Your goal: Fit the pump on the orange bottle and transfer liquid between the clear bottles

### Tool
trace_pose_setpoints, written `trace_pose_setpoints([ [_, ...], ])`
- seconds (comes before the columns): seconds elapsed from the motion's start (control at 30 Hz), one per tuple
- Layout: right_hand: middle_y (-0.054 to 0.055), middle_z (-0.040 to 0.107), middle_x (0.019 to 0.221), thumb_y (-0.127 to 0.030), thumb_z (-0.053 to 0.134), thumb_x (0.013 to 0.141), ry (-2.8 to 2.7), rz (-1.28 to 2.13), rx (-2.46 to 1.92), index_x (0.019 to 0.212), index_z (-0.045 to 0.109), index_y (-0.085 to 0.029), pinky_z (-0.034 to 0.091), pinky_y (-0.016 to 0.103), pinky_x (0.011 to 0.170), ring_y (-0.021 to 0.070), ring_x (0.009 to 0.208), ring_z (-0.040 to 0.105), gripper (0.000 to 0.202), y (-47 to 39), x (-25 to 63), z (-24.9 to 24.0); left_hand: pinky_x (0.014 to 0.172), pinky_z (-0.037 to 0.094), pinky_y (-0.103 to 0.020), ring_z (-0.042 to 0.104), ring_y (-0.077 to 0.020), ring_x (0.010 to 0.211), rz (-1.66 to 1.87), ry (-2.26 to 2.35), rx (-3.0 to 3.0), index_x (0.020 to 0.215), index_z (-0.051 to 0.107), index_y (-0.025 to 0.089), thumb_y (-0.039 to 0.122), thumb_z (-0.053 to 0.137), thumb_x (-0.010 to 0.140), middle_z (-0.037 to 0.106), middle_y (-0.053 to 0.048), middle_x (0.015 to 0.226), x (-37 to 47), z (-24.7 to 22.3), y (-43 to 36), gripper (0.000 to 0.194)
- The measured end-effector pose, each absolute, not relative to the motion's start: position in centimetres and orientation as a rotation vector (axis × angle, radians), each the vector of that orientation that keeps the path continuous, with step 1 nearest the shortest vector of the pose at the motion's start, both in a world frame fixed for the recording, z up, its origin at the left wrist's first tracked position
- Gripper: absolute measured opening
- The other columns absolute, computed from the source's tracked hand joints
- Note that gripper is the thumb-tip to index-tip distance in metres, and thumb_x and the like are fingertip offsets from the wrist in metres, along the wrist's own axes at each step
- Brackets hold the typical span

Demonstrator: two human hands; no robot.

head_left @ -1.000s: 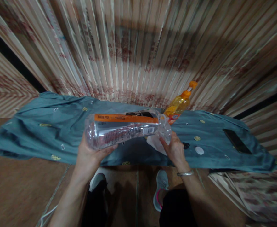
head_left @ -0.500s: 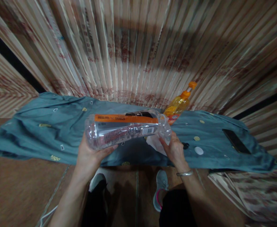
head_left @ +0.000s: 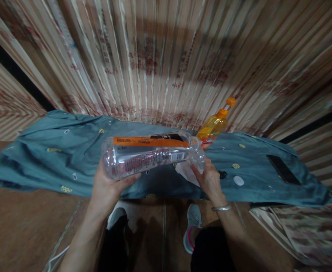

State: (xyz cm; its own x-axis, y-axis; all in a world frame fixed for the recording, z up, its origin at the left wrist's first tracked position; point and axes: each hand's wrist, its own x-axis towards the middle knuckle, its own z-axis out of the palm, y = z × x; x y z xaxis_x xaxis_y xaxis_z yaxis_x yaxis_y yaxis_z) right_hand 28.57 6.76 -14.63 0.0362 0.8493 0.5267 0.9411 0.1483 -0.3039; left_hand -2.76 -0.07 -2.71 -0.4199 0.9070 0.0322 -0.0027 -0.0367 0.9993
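A large clear plastic bottle (head_left: 149, 155) with an orange and black label lies sideways in the air over the blue cloth. My left hand (head_left: 109, 187) is closed around its base end from below, thumb along the near side. At the neck end my right hand (head_left: 208, 175) is closed on a clear plastic piece (head_left: 199, 156); I cannot tell whether this is part of the bottle. Under the right thumb shows a white sheet, perhaps paper (head_left: 187, 173), partly hidden by the hand and bottle.
Behind the bottle's neck stands an orange pump bottle (head_left: 212, 128). On the blue cloth (head_left: 253, 162) to the right are a small black object (head_left: 223, 174), a white disc (head_left: 239, 180) and a dark phone (head_left: 283, 169). A pleated curtain (head_left: 160, 68) hangs behind.
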Motion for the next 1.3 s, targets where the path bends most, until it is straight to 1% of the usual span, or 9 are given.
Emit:
trace_pose_setpoints([
  [0.23,0.022,0.072,0.101,-0.071,0.029,0.099,-1.824,-0.188,-1.710,0.127,0.057,-0.006,0.057,0.041,0.077,0.0305,0.092,0.070,0.076,6.73,28.53,-14.51,0.099,0.059,-0.040,0.073,-0.0302,0.106,1.548,1.481,0.983,0.104,0.063,0.020,0.030,0.098,0.044,0.075,-0.005,0.104,-2.78,-2.74,-0.06,0.070],
  [0.37,0.022,0.072,0.104,-0.071,0.030,0.099,-1.825,-0.168,-1.692,0.127,0.057,-0.008,0.057,0.041,0.078,0.0301,0.092,0.070,0.074,6.70,28.54,-14.47,0.099,0.059,-0.041,0.074,-0.0301,0.106,1.544,1.508,0.998,0.104,0.063,0.020,0.030,0.098,0.045,0.075,-0.005,0.102,-2.84,-2.64,-0.04,0.070],
  [0.53,0.021,0.072,0.102,-0.071,0.032,0.098,-1.823,-0.184,-1.692,0.127,0.057,-0.008,0.057,0.042,0.077,0.0304,0.092,0.070,0.074,6.77,28.59,-14.60,0.098,0.059,-0.043,0.073,-0.0309,0.106,1.534,1.520,0.977,0.107,0.063,0.019,0.030,0.097,0.044,0.075,-0.005,0.101,-2.70,-2.50,-0.07,0.072],
  [0.7,0.021,0.072,0.100,-0.070,0.030,0.100,-1.831,-0.217,-1.700,0.127,0.057,-0.007,0.057,0.040,0.076,0.0299,0.091,0.071,0.074,6.78,28.54,-14.62,0.102,0.056,-0.040,0.072,-0.0293,0.110,1.566,1.514,0.982,0.105,0.061,0.019,0.032,0.097,0.045,0.073,-0.005,0.106,-2.58,-2.66,-0.12,0.071],
  [0.87,0.021,0.072,0.097,-0.071,0.028,0.099,-1.843,-0.232,-1.712,0.127,0.056,-0.005,0.057,0.038,0.074,0.0296,0.088,0.071,0.077,6.72,28.53,-14.51,0.097,0.059,-0.039,0.072,-0.0289,0.107,1.574,1.495,0.989,0.104,0.061,0.020,0.030,0.097,0.045,0.073,-0.004,0.105,-2.59,-2.73,-0.10,0.070],
  [0.97,0.021,0.072,0.098,-0.070,0.029,0.100,-1.846,-0.222,-1.717,0.128,0.056,-0.006,0.057,0.039,0.075,0.0298,0.089,0.071,0.075,6.71,28.55,-14.47,0.099,0.058,-0.039,0.072,-0.0289,0.107,1.587,1.486,0.983,0.102,0.062,0.020,0.029,0.097,0.046,0.073,-0.004,0.104,-2.58,-2.73,-0.09,0.067],
  [1.3,0.021,0.072,0.100,-0.069,0.031,0.100,-1.840,-0.217,-1.713,0.128,0.056,-0.006,0.057,0.039,0.074,0.0296,0.089,0.071,0.074,6.73,28.56,-14.47,0.101,0.057,-0.042,0.072,-0.0293,0.108,1.589,1.452,0.967,0.113,0.061,0.018,0.030,0.098,0.043,0.073,-0.005,0.107,-2.75,-3.06,0.08,0.080],
])
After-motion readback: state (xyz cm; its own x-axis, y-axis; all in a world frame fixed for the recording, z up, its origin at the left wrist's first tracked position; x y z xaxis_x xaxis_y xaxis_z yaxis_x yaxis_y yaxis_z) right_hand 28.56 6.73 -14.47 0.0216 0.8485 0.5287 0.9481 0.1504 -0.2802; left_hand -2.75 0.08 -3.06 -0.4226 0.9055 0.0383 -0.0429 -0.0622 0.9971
